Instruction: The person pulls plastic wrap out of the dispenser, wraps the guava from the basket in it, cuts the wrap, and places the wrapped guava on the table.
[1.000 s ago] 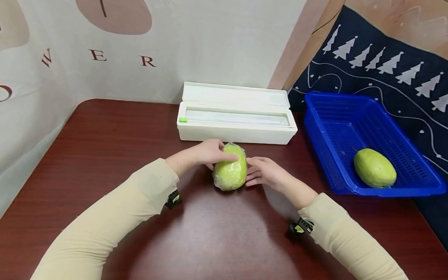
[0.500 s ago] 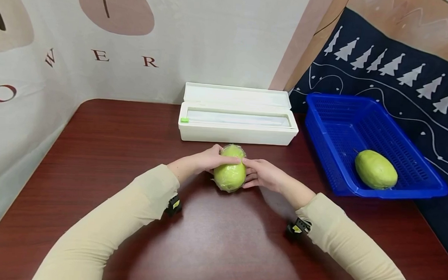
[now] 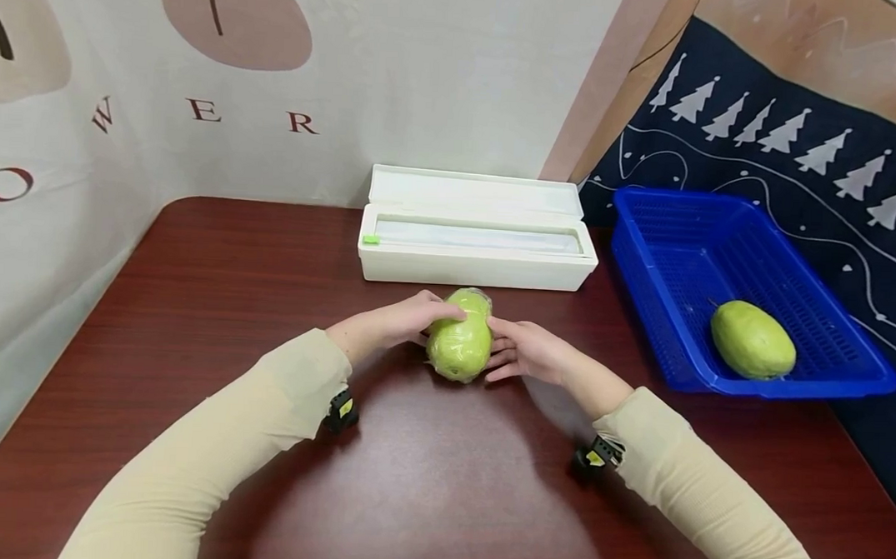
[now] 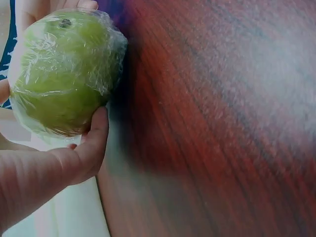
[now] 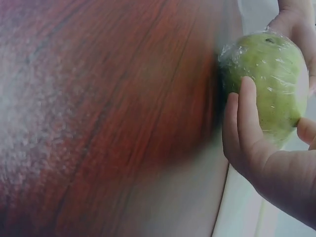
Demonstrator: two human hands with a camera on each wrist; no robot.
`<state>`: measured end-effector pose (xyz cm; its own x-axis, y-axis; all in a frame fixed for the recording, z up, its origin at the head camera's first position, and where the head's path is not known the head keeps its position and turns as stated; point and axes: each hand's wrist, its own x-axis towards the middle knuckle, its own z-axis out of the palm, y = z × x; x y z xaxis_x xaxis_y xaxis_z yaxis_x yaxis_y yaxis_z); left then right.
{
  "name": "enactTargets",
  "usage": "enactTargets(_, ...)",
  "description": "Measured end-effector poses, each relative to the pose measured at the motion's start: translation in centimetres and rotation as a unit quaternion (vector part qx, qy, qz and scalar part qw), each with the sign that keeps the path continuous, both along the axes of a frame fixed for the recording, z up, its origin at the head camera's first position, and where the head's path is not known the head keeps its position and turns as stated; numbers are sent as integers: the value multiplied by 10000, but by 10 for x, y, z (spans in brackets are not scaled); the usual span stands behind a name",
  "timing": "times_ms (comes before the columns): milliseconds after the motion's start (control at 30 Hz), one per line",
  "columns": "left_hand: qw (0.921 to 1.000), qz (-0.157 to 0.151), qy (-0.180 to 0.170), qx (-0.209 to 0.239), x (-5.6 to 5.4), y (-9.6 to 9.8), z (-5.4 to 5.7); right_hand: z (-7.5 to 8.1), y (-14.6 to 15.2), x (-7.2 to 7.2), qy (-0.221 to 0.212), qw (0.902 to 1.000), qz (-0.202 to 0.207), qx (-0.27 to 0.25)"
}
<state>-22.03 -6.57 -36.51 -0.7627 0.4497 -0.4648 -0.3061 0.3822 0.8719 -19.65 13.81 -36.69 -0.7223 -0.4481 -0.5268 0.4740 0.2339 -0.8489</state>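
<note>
A green melon [image 3: 460,344] in clear plastic wrap is on the table just in front of the white box. My left hand [image 3: 409,318] grips its left side, thumb laid over the top and fingers low on the side. From the right, my right hand [image 3: 529,351] holds it too, with the thumb near the top and fingers spread along the lower side. Both wrist views show the wrapped melon [image 4: 64,74] between the hands, its wrap creased and bunched on one side. A dark spot marks the end facing the wrist cameras.
Behind the hands stands a long white cling-film box [image 3: 474,270], lid raised, with a green slider [image 3: 370,239] at its left. To the right, a blue basket [image 3: 649,309] holds another green melon [image 3: 753,339]. Cloth hangings border the red-brown table [image 3: 438,496].
The melon has tipped so that its end turns toward me. My left thumb has shifted slightly left, and my right thumb has come onto the melon's side.
</note>
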Motion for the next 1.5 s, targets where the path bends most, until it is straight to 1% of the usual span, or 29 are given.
enactTargets(33, 9999, -46, 1, 101, 0, 0, 0, 1, 0, 0, 15, 10000, 38, 63)
enactTargets(100, 9999, -80, 123, 60, 0, -1, 1, 2, 0, 1, 66, 9998, 33, 169)
enactTargets(167, 9995, -35, 273, -152, 0, -2, 2, 2, 0, 0, 145, 9996, -43, 219)
enactTargets(267, 9989, 80, 281, -380, 0, -7, 2, 1, -1, 1, 145, 9996, -238, 60)
enactTargets(333, 9995, 62, 117, -285, 0, -11, 1, -1, -2, 2, 131, 9993, -316, -166)
enactTargets(433, 9999, 73, -147, 31, 1, -19, 0, -3, -7, 4, 145, 9982, -396, -420)
enactTargets(533, 9992, 64, -222, 314, 2, -26, -2, -3, -11, 6, 155, 9974, -488, -512)
enactTargets(600, 9988, 61, -225, 426, 3, -30, -3, -4, -14, 8, 138, 9968, -576, -545)
enactTargets(667, 9987, 47, -205, 472, 2, -33, -5, -3, -16, 9, 134, 9962, -640, -577)
enactTargets(767, 9988, 114, -200, 425, 3, -35, -7, -4, -18, 9, 177, 9955, -676, -633)
enactTargets(933, 9987, 249, -237, 376, 7, -35, -6, -6, -18, 7, 266, 9955, -680, -604)
enactTargets(1033, 9984, 310, -235, 420, 9, -37, -4, -5, -20, 6, 304, 9959, -661, -532)
enactTargets(1167, 9977, 386, -178, 528, 13, -44, 2, 2, -26, 4, 423, 9964, -552, -478)
enactTargets(1367, 9967, 500, -73, 631, 18, -62, 16, 17, -40, 1, 589, 9964, -397, -467)
enactTargets(1500, 9963, 592, 74, 625, 22, -76, 26, 25, -54, -3, 680, 9958, -347, -507)
